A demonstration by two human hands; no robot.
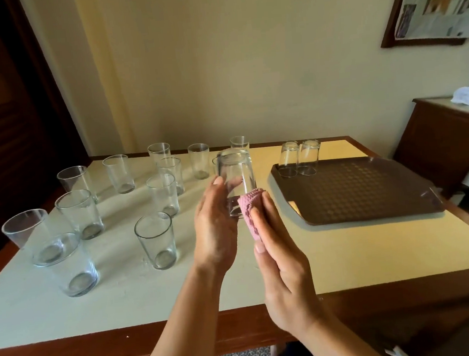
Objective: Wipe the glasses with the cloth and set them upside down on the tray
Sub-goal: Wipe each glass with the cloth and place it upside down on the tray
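Now, your hands: your left hand (216, 225) wraps its fingers round a clear tumbler (237, 183), held above the table with its base toward the far wall; your right hand (282, 264) grips a pink cloth (252, 214) and presses it against the tumbler's near end.
Held tumbler: smooth, transparent, slightly tapered, thick at the base.
Cloth: pink, knobbly waffle weave, bunched into a wad between your fingers and the glass.
Tray: dark brown plastic tray (371, 194), rectangular with rounded corners, raised rim, dimpled floor; it lies on the table's right half.
Glasses on tray: two inverted glasses (299, 158), side by side and touching, at the tray's far left corner.
Glasses waiting: about twelve upright tumblers (156, 242) scattered over the table's left half; one behind the held tumbler is mostly hidden, so the count is unsure.
Table: pale matte top (333, 254), dark wooden edge.
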